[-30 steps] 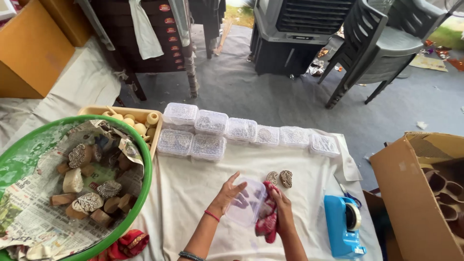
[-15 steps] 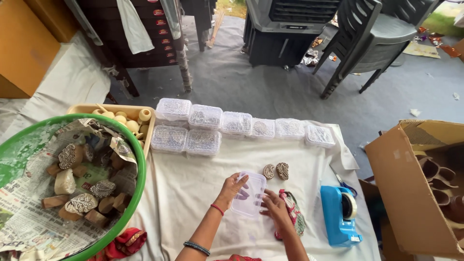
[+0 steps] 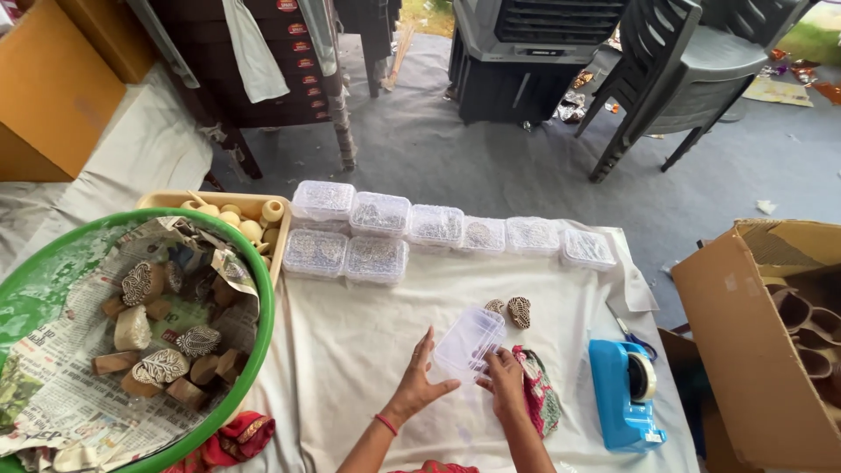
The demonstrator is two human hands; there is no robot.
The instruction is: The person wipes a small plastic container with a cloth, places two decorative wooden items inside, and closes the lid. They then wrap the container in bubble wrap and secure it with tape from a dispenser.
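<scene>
A small clear plastic box with a snap lid (image 3: pixel 469 342) lies on the white cloth of the table (image 3: pixel 368 350), near its front edge and just short of two carved wooden printing blocks (image 3: pixel 512 310). Both hands are on it. The left hand (image 3: pixel 420 377) lies flat with its fingers (image 3: pixel 427 349) spread, the tips pressing the box's near left edge; the right hand (image 3: pixel 506 384) has its fingers curled at the near right corner, pinching the rim lightly — neither hand is clenched round the box.

To my eye the lid is being worked, and the thin plastic will likely flex and skid on the cloth. It would go best with the left hand kept as a steady anchor while the right works only the corner, gently, with the box held level.

A red patterned cloth pouch (image 3: pixel 536 394) lies just beside the right hand, and a blue tape dispenser (image 3: pixel 624 394) stands further right. Filled clear boxes (image 3: pixel 377 235) line the far side — well apart from the hands.
</scene>
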